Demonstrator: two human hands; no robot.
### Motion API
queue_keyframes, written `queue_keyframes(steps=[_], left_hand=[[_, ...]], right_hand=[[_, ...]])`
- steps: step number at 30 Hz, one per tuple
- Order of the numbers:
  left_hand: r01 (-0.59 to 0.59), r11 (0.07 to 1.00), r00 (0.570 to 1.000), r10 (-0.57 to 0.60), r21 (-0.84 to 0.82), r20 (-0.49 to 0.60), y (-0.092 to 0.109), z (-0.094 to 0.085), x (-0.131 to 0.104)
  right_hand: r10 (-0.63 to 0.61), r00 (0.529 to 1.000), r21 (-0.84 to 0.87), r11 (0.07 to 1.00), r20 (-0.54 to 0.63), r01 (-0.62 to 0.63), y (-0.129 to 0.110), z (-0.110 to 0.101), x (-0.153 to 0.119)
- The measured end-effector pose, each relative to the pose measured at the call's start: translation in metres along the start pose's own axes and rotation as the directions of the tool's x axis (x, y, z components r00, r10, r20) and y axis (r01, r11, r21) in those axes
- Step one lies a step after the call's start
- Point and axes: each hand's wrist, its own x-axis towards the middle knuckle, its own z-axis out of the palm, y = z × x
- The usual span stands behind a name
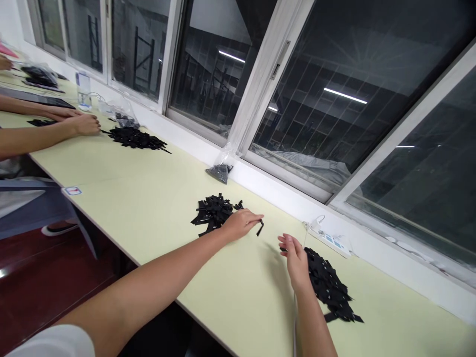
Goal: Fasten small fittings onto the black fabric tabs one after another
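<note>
My left hand [241, 224] is closed on a short black strip [261, 227], pinched at the fingertips beside a pile of black strips [214, 210]. To the right, my right hand [295, 255] is raised over the table, its fingers curled and close together. Something small and dark shows at those fingertips, too small to make out. A second pile of black strips [329, 285], with small light spots on it, lies just right of my right hand and is partly hidden by it.
A clear bag with dark pieces [220, 171] stands against the window wall. A power strip [330, 239] lies along the table's back edge. At the left, another person's hands [87, 124] work beside a further black pile [136, 137] on the pale table [148, 183].
</note>
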Motion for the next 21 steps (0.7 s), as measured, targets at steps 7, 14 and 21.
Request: queue_keyframes(steps=[7, 14, 21], left_hand=[[-0.163, 0.982, 0.982, 0.17, -0.091, 0.08, 0.03, 0.017, -0.012], [-0.164, 0.986, 0.979, 0.164, -0.01, 0.123, 0.024, 0.021, -0.011], [-0.177, 0.98, 0.982, 0.17, 0.086, 0.084, 0.036, 0.011, -0.013]], right_hand=[[0.179, 0.924, 0.405, 0.859, 0.337, -0.314, -0.015, 0.027, -0.013], [0.243, 0.899, 0.426, 0.815, 0.365, -0.393, -0.018, 0.019, -0.015], [0.244, 0.961, 0.319, 0.907, 0.131, -0.274, -0.013, 0.016, -0.01]])
